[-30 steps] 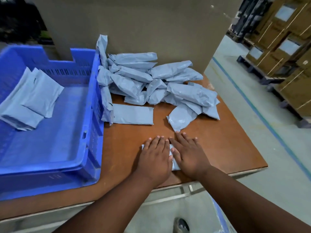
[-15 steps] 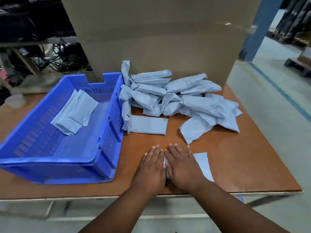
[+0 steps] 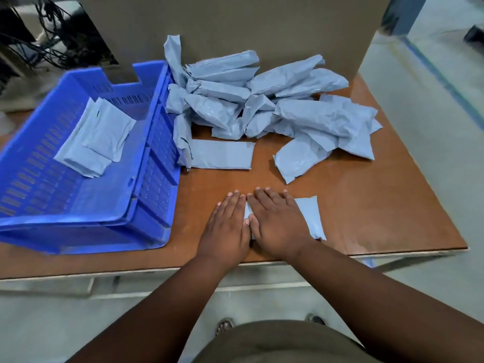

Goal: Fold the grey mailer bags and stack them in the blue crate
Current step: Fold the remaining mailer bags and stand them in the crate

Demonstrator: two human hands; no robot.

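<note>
A grey mailer bag [image 3: 310, 217] lies flat near the table's front edge, mostly under my hands. My left hand [image 3: 227, 226] and my right hand [image 3: 277, 224] press on it side by side with straight fingers. The bag's right end shows beyond my right hand. A pile of crumpled grey mailer bags [image 3: 275, 108] fills the back of the table. One flattened bag [image 3: 221, 154] lies in front of the pile. The blue crate [image 3: 154, 179] stands at the left with folded bags [image 3: 97, 138] stacked inside.
A large cardboard panel [image 3: 262, 30] stands behind the pile. The brown table [image 3: 379, 205] ends at the front and right, with grey floor beyond. Dark cables [image 3: 52, 48] hang at the back left.
My head moved, so the view shifted left and closer. More of the bag now shows to the right of my right hand. Both hands stay pressed flat on it.
</note>
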